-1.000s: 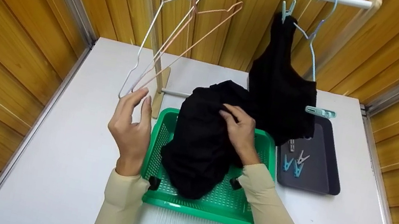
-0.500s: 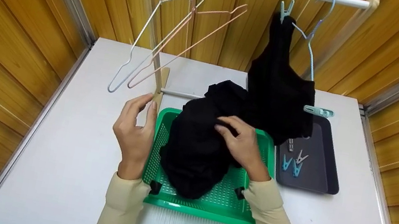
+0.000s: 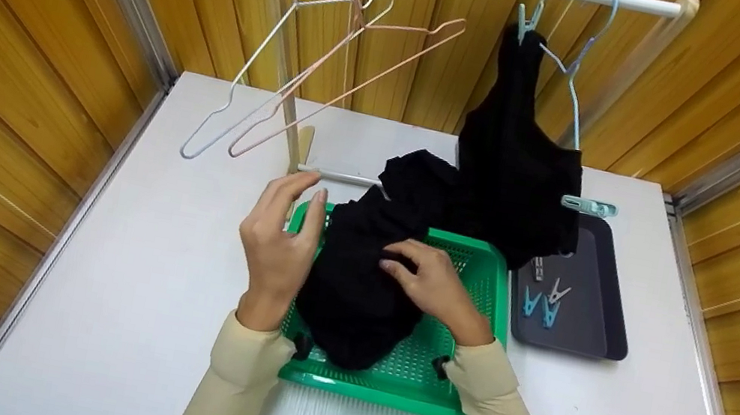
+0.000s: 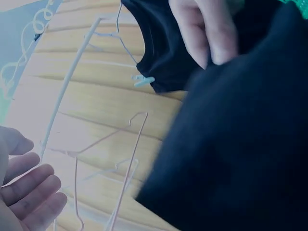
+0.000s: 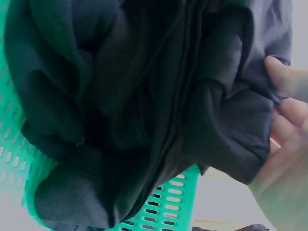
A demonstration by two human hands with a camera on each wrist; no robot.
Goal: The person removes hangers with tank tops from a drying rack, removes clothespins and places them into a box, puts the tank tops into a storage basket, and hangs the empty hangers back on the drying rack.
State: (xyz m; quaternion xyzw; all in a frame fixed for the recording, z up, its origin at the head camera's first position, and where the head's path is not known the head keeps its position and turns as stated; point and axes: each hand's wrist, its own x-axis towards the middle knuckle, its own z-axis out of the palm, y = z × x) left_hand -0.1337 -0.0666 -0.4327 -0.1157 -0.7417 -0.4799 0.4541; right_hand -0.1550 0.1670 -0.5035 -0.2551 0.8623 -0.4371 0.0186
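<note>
Black garment [image 3: 360,305] sits bunched in the green basket [image 3: 375,391], centre of frame, top end spilling past the back rim. Right hand [image 3: 432,287] pinches a fold near the garment's middle, thumb against fingers. Left hand [image 3: 279,237] grips nothing, fingers loosely bent, thumb apart, just left of the cloth; the left wrist view shows it empty too.

Handling, judged by look: soft, limp, fairly light, not fragile; dull weave, probably not slippery. No stiffness, so it likely sags and twists from a single pinch. Best hold: two-handed, along an edge or at two corners, not mid-bundle. Right wrist view shows a long ridge down the cloth, maybe a seam, a firmer line to pinch. Collar or hem: cannot tell. Another black garment [image 3: 519,158] hangs upper right; whether the two touch is unclear.
</note>
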